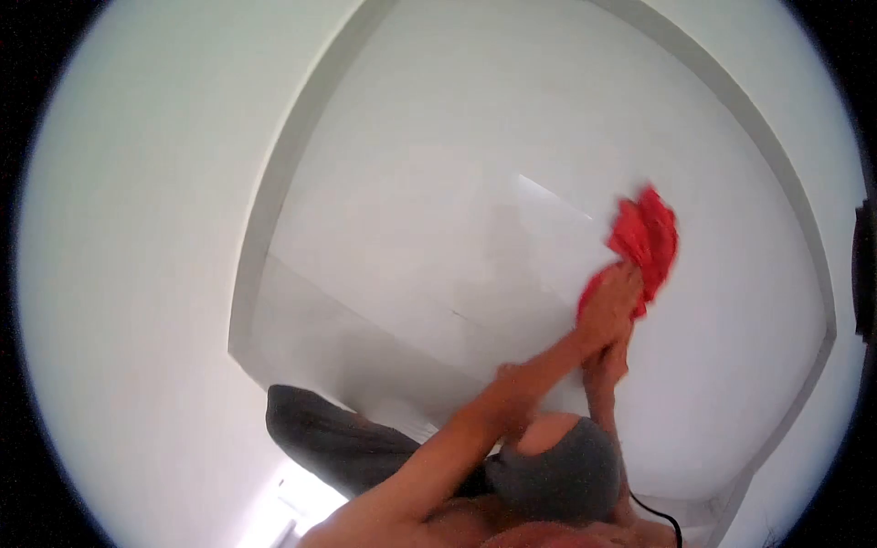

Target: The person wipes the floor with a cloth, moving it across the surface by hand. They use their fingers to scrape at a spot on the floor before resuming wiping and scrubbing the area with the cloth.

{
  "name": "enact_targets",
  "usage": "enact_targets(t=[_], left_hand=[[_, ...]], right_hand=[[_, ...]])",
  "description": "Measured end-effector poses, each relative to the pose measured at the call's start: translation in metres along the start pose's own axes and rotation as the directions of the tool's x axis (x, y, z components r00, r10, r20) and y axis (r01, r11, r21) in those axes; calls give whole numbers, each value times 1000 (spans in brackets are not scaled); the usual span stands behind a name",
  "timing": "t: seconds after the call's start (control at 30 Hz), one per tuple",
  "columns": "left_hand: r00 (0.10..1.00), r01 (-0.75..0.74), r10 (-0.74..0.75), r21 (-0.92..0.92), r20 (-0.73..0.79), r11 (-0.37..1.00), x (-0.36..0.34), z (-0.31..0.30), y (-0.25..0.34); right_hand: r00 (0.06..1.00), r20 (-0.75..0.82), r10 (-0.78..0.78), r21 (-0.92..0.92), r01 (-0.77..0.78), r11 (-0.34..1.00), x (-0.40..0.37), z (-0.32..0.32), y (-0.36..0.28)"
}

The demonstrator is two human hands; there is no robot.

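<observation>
A crumpled red cloth (647, 233) lies bunched on the white floor, a little blurred. My left hand (612, 297) reaches across from the lower left and presses on the near end of the cloth, its fingers closed over the fabric. Just below and partly behind it is my right hand (614, 356), close against the left one. The right fingers are hidden by the left hand and the cloth, so their grip does not show.
Glossy white floor (438, 119) spreads around the cloth, with a grey border (274, 192) along white walls. My bent knees in dark grey trousers (557, 475) are close below my arms. A black cable (665, 516) runs at the lower right. A dark object (863, 274) stands at the right edge.
</observation>
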State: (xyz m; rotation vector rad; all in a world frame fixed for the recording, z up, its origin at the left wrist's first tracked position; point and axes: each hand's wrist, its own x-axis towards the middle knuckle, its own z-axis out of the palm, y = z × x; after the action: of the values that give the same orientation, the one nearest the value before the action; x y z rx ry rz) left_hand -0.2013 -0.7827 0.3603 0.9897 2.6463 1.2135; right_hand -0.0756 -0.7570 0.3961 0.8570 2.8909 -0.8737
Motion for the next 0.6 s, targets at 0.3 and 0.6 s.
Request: enact_targets(t=[0.3,0.6], left_hand=[[976,149,-154,-38,-155,988,-122,-356,-249],[761,550,-441,112,-477,828,-388,-778,-781]], right_hand=[[968,63,-243,104,236,966,-71,212,-347],[628,196,-753,-158,778,607,-112,638,-868]])
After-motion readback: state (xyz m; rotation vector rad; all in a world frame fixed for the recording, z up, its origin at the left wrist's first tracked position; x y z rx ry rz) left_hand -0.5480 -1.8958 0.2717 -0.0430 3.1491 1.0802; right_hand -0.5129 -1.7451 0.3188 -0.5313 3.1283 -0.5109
